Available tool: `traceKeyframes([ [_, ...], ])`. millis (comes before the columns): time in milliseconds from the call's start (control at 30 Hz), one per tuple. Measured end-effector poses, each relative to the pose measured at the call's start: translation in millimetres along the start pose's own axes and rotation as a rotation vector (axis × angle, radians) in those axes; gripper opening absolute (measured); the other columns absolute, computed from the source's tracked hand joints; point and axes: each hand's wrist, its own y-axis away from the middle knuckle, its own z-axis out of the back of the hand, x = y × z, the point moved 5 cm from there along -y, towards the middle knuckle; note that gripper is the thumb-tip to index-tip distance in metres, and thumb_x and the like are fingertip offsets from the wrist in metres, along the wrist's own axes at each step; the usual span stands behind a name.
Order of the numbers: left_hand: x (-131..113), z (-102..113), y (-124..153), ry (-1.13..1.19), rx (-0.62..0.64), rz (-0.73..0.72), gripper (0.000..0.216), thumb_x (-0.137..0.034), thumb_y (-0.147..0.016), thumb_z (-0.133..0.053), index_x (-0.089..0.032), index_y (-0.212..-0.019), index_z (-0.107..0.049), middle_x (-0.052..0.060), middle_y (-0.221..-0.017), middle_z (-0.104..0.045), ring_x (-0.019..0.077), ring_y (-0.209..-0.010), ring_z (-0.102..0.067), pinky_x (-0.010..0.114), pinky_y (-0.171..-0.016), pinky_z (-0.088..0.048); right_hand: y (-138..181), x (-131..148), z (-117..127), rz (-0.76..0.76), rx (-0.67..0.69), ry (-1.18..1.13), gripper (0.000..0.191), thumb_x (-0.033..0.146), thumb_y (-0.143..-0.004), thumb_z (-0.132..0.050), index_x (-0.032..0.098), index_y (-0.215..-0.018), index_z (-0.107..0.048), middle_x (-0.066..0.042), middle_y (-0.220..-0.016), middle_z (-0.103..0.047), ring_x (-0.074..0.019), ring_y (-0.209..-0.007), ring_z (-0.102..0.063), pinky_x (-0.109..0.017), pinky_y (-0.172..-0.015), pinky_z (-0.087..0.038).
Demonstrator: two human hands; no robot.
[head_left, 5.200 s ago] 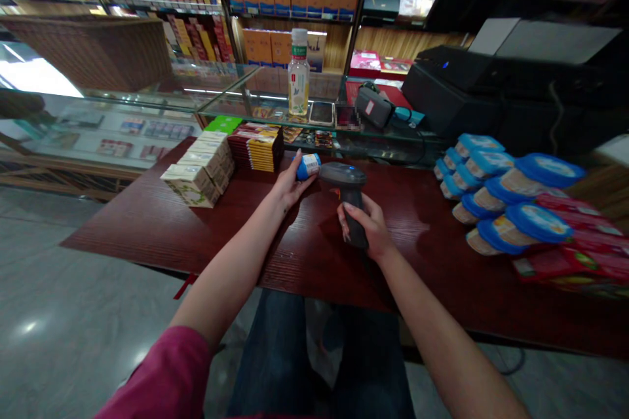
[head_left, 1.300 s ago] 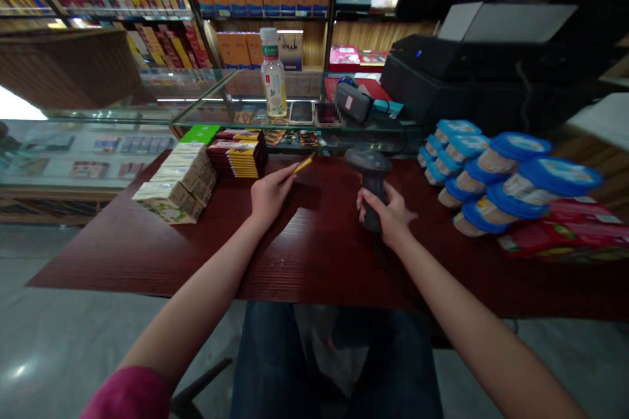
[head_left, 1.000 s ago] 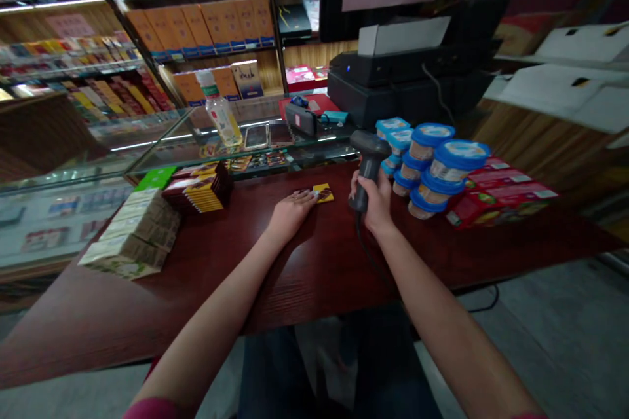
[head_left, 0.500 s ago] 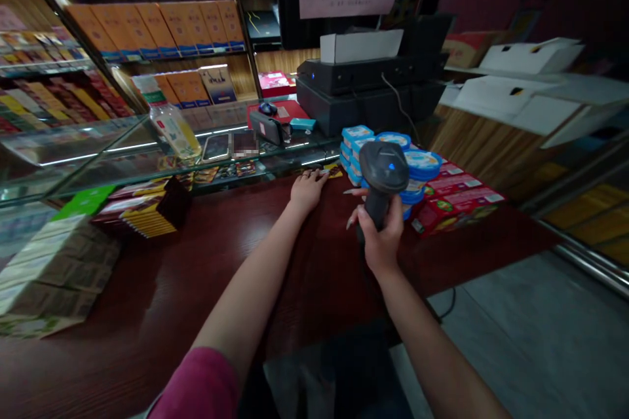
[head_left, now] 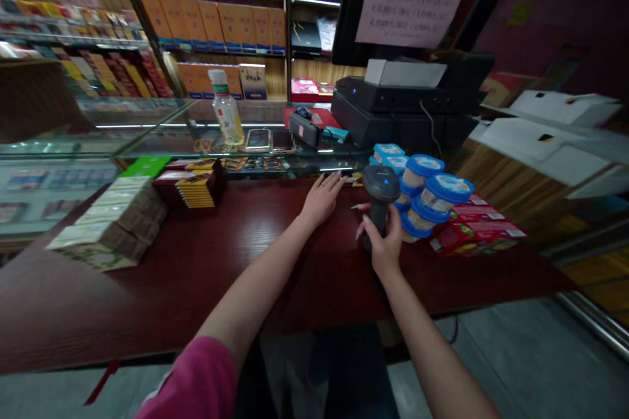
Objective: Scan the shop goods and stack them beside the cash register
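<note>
We see the right fingers [head_left: 393,230] wrapped tight around the handle of the scanner [head_left: 381,186], which the right hand [head_left: 386,249] holds upright over the counter [head_left: 221,262], its head close to the blue-lidded tubs [head_left: 435,193] and red boxes [head_left: 479,232]. The left fingers [head_left: 330,184] lie spread and flat on the counter, gripping nothing, with the left hand [head_left: 320,201] near a small yellow packet [head_left: 354,178] below the glass case [head_left: 196,144]. Well to the left we find stacked cartons [head_left: 113,226] and dark packs [head_left: 196,184].
</note>
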Motion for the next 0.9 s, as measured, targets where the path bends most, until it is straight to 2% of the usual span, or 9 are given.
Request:
traceKeyframes([
  [100, 23.4, 40.1, 56.2, -0.144, -0.061, -0.083, 0.063, -0.014, -0.100, -0.039, -0.019, -0.164, -0.036, 0.006, -0.172, -0.031, 0.0191, -0.161, -0.028, 0.042, -0.134, -0.020, 3.3, -12.8, -39.2, -0.199, 0.194, -0.135, 0.044, 0.041, -0.085, -0.078, 0.027, -0.120, -0.057, -0.006, -0.113, -0.077, -0.0101, -0.049, -0.057, -0.029, -0.048, -0.051],
  [200, 69.0, 86.2, 118.9, -0.249, -0.092, -0.030, 0.068, -0.012, -0.099, -0.039, -0.020, -0.166, -0.032, 0.004, -0.173, -0.027, 0.0192, -0.162, -0.023, 0.040, -0.135, -0.019, 11.5, -21.8, -89.2, -0.362, 0.400, -0.211, 0.045, 0.043, -0.082, -0.079, 0.026, -0.118, -0.058, -0.008, -0.119, -0.078, -0.0112, -0.051, -0.062, -0.029, -0.050, -0.051],
  [300, 120.8, 133.3, 173.8, -0.296, -0.221, 0.215, 0.070, -0.010, -0.098, -0.039, -0.021, -0.167, -0.030, 0.006, -0.173, -0.030, 0.0220, -0.162, -0.022, 0.044, -0.135, -0.017, 20.4, -24.6, -130.3, -0.435, 0.563, -0.218, 0.042, 0.045, -0.081, -0.080, 0.024, -0.112, -0.061, -0.010, -0.126, -0.076, -0.0125, -0.054, -0.067, -0.029, -0.052, -0.052],
  [400, 157.6, 163.6, 209.6, -0.314, -0.350, 0.485, 0.075, -0.010, -0.093, -0.046, -0.015, -0.166, -0.029, 0.012, -0.174, -0.023, 0.0275, -0.164, -0.017, 0.050, -0.135, -0.017, 26.3, -24.9, -149.9, -0.459, 0.670, -0.179, 0.045, 0.045, -0.078, -0.083, 0.022, -0.112, -0.064, -0.013, -0.128, -0.075, -0.0134, -0.057, -0.069, -0.029, -0.054, -0.054],
  [500, 178.8, 172.2, 220.9, -0.307, -0.339, 0.642, 0.074, -0.008, -0.089, -0.049, -0.007, -0.162, -0.036, 0.019, -0.172, -0.029, 0.0309, -0.163, -0.021, 0.052, -0.134, -0.019, 29.7, -25.7, -150.7, -0.486, 0.759, -0.127, 0.051, 0.043, -0.076, -0.087, 0.021, -0.116, -0.065, -0.013, -0.126, -0.076, -0.0137, -0.059, -0.068, -0.030, -0.057, -0.056],
  [567, 188.4, 174.7, 222.1, -0.294, -0.312, 0.692, 0.064, -0.008, -0.090, -0.049, -0.004, -0.155, -0.048, 0.022, -0.163, -0.045, 0.0316, -0.157, -0.035, 0.051, -0.133, -0.024, 30.2, -25.1, -145.7, -0.495, 0.780, -0.110, 0.051, 0.043, -0.076, -0.087, 0.020, -0.117, -0.065, -0.014, -0.125, -0.076, -0.0132, -0.058, -0.067, -0.030, -0.057, -0.055],
  [633, 192.9, 180.3, 223.4, -0.279, -0.331, 0.685, 0.050, -0.010, -0.093, -0.050, -0.010, -0.141, -0.065, 0.018, -0.147, -0.064, 0.0309, -0.145, -0.053, 0.051, -0.130, -0.030, 30.1, -23.0, -140.6, -0.493, 0.778, -0.110, 0.050, 0.043, -0.077, -0.086, 0.021, -0.117, -0.064, -0.014, -0.126, -0.075, -0.0124, -0.057, -0.064, -0.030, -0.055, -0.054],
  [767, 186.6, 197.1, 230.6, -0.141, -0.536, 0.593, 0.032, -0.019, -0.099, -0.055, -0.025, -0.119, -0.079, 0.007, -0.124, -0.078, 0.0271, -0.123, -0.069, 0.047, -0.118, -0.046, 31.2, -16.5, -138.0, -0.438, 0.826, -0.112, 0.055, 0.040, -0.076, -0.086, 0.024, -0.124, -0.063, -0.015, -0.137, -0.070, -0.0121, -0.060, -0.063, -0.032, -0.059, -0.055],
  [900, 176.0, 194.7, 230.0, 0.280, -0.798, 0.610, 0.029, -0.034, -0.096, -0.068, -0.023, -0.121, -0.078, 0.006, -0.119, -0.080, 0.0227, -0.110, -0.074, 0.038, -0.104, -0.057, 37.3, -15.7, -138.7, -0.358, 0.923, -0.040, 0.071, 0.035, -0.074, -0.088, 0.026, -0.137, -0.056, -0.015, -0.140, -0.069, -0.0160, -0.071, -0.067, -0.034, -0.068, -0.059],
])
